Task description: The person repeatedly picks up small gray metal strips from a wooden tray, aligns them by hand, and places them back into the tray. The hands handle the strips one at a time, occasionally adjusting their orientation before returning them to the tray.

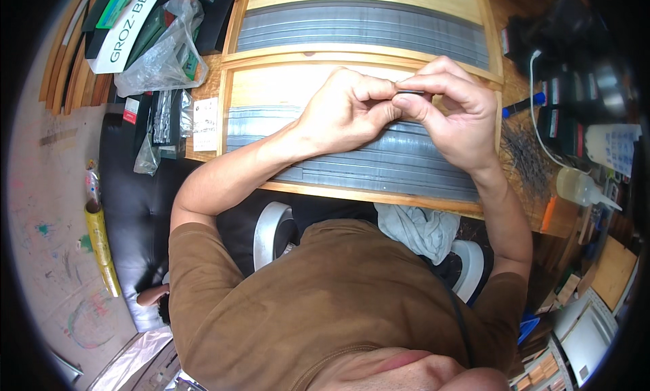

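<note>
Fingertips crowd one small thin dark piece (410, 92), and that is the main risk: contact area is tiny, so an uneven squeeze or a twist by either hand could flick it loose. It is above the near shallow pale-wood tray (352, 193), so a drop could land among the long grey metal strips (379, 169) there, and dark on grey would be hard to spot. Right elbow swinging outward could also disturb the loose heap of thin dark metal bits (527, 162) or knock the translucent squeeze bottle with a pointed nozzle (575, 186), both at the right of the bench.

Pose: left hand (351, 110) comes in from the left, forearm slanting over the tray's lower corner, back of hand up, index finger and thumb pointing right at the piece's left end; cannot tell how firmly it grips, if at all. Right hand (459, 101) pinches the piece between thumb and fingers, wrist bent, forearm running down the right side. Hands meet at the tips, palms apart. Most of the piece is hidden by fingers; exact shape unclear.
</note>
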The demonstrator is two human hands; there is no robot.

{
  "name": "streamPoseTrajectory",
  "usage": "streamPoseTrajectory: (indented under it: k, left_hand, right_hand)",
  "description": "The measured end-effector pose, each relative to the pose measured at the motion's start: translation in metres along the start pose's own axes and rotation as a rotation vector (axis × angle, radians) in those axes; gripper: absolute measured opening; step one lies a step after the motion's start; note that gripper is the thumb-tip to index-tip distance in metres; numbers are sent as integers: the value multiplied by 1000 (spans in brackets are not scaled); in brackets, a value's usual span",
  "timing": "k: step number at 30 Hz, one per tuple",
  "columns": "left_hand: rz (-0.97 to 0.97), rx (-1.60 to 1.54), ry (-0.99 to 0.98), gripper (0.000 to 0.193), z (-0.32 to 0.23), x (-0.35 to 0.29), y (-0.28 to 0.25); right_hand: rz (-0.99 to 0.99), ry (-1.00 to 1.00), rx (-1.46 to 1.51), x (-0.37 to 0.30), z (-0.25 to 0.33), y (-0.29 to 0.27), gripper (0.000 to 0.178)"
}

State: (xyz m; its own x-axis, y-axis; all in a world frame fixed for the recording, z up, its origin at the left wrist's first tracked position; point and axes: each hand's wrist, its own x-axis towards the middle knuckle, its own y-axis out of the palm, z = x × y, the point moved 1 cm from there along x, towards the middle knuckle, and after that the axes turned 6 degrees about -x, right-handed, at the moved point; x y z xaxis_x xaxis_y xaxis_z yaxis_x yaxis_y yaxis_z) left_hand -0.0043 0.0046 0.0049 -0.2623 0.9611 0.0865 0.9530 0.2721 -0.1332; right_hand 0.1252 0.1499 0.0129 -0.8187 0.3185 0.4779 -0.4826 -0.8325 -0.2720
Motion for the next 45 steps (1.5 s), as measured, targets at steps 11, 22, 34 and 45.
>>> streamPoseTrajectory:
  k: [11, 22, 34, 45]
  left_hand:
    - [-26, -71, 19, 15, -4, 1, 3]
    - [-6, -39, 17, 15, -6, 2, 1]
    - [-3, -57, -2, 17, -4, 2, 2]
    - [-17, 47, 59, 22, -2, 1, 2]
  right_hand:
    - [5, -15, 9, 1, -2, -2, 14]
    - [4, -10, 8, 1, -3, -3, 13]
    - [1, -5, 13, 1, -4, -3, 12]
    - [54, -23, -42, 4, 4, -5, 13]
